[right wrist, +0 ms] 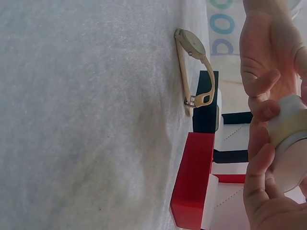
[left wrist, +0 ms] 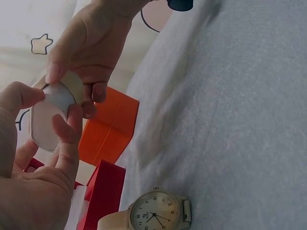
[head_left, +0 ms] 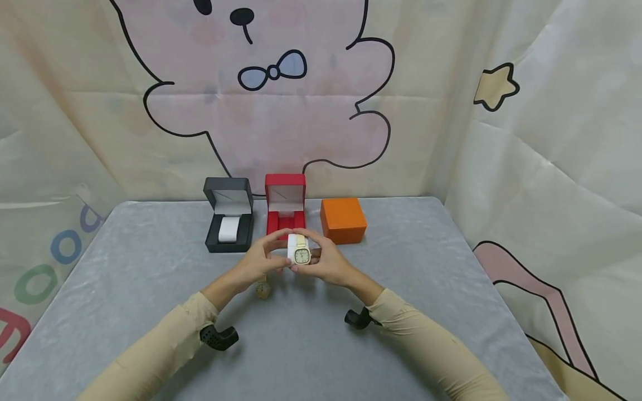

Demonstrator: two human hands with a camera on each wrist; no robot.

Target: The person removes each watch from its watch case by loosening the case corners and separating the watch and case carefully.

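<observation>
Both hands hold a cream-strapped watch [head_left: 302, 255] wrapped around a white watch cushion [head_left: 291, 245], raised over the table. My left hand [head_left: 261, 259] grips the cushion's left side between thumb and fingers. On the other side, my right hand [head_left: 330, 263] pinches the watch and cushion, fingers curled. The left wrist view shows the cushion's pale end [left wrist: 43, 127] between the hands. A second watch [left wrist: 154, 213], with a beige strap and pale round dial, sits on the table near my left wrist; its strap looks buckled into a loop in the right wrist view.
Behind the hands stands an open red watch box [head_left: 285, 180]. An open black box [head_left: 213, 240] with a white cushion [head_left: 229, 229] is left of it, and a closed orange box [head_left: 346, 223] is right. Grey cloth covers the table [head_left: 301, 356]; printed curtains [head_left: 426, 111] hang behind and beside.
</observation>
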